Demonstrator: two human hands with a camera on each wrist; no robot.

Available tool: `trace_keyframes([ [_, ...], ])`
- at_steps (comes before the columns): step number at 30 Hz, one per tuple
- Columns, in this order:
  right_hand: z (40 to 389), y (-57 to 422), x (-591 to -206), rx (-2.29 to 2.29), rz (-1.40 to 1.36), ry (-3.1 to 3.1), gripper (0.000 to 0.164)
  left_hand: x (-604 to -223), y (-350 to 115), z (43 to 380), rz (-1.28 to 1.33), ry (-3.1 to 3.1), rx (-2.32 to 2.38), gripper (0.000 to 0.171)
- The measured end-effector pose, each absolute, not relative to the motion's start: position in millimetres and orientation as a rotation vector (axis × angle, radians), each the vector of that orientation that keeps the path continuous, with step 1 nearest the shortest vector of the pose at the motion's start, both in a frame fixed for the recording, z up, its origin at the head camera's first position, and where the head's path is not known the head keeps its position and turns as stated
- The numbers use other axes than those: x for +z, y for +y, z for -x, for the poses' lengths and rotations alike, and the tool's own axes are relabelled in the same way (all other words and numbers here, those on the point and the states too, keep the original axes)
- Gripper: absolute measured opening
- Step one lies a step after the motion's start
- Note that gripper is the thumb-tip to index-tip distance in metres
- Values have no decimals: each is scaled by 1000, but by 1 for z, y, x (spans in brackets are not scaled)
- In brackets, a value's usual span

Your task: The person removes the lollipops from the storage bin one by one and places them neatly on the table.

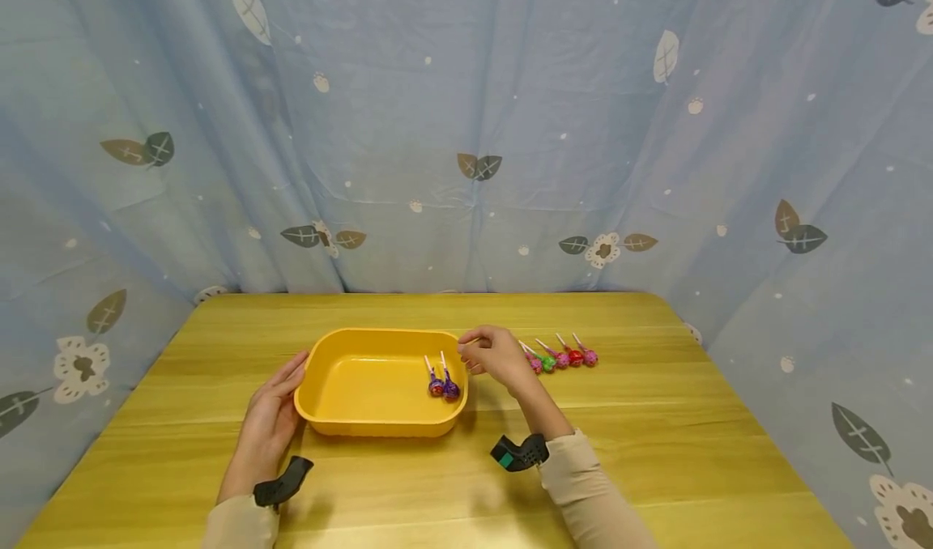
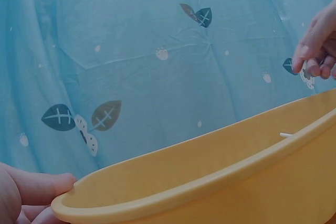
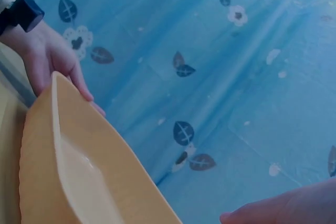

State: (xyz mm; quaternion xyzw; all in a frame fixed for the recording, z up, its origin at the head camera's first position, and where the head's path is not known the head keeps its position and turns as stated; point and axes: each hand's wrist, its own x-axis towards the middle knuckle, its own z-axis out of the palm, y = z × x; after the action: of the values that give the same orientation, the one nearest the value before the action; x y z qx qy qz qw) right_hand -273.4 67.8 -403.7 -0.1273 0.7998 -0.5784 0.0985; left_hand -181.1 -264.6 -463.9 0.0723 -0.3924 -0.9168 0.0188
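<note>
A yellow plastic tub stands on the table, with two purple-wrapped lollipops at its right end, their white sticks pointing away. My left hand rests against the tub's left end, its fingers lying straight along the outer wall. In the left wrist view, a fingertip touches the rim. My right hand hovers by the tub's right rim, its fingers loosely bent and nothing visible between them. Just right of it, several wrapped lollipops in pink, green and red lie in a row, the leftmost partly hidden by the hand.
The wooden table has light yellow-green boards. A blue curtain with leaf and flower prints hangs behind it and along both sides. Black wrist cameras are strapped to both wrists.
</note>
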Motion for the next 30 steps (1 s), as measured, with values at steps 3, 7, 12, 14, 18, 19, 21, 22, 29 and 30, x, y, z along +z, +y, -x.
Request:
trace_keyframes([
  [3,273,57,-401,-1678,410,2335,23,-464,-263,182,-222,-1201,-2849,36],
  [7,273,44,-399,-1619,425,2309,20,-462,-262,182,-271,-1211,-2845,40],
  [12,275,30,-400,-1479,471,2345,18,-461,-262,182,-309,-1235,-2835,51],
  [14,276,25,-401,-1415,487,2369,18,-461,-262,182,-305,-1227,-2838,52],
  [18,276,17,-404,-1314,493,2406,18,-462,-262,182,-288,-1193,-2846,47],
  [19,276,16,-405,-1293,496,2418,19,-462,-262,182,-283,-1186,-2847,46],
  [21,276,13,-406,-1247,508,2448,19,-461,-262,182,-277,-1178,-2848,46],
  [22,277,12,-406,-1224,517,2464,20,-461,-262,182,-279,-1180,-2847,47],
  [29,278,3,-408,-1096,517,2563,20,-460,-263,183,-307,-1184,-2847,49],
  [30,277,2,-408,-1070,514,2581,20,-460,-264,183,-307,-1180,-2847,49],
])
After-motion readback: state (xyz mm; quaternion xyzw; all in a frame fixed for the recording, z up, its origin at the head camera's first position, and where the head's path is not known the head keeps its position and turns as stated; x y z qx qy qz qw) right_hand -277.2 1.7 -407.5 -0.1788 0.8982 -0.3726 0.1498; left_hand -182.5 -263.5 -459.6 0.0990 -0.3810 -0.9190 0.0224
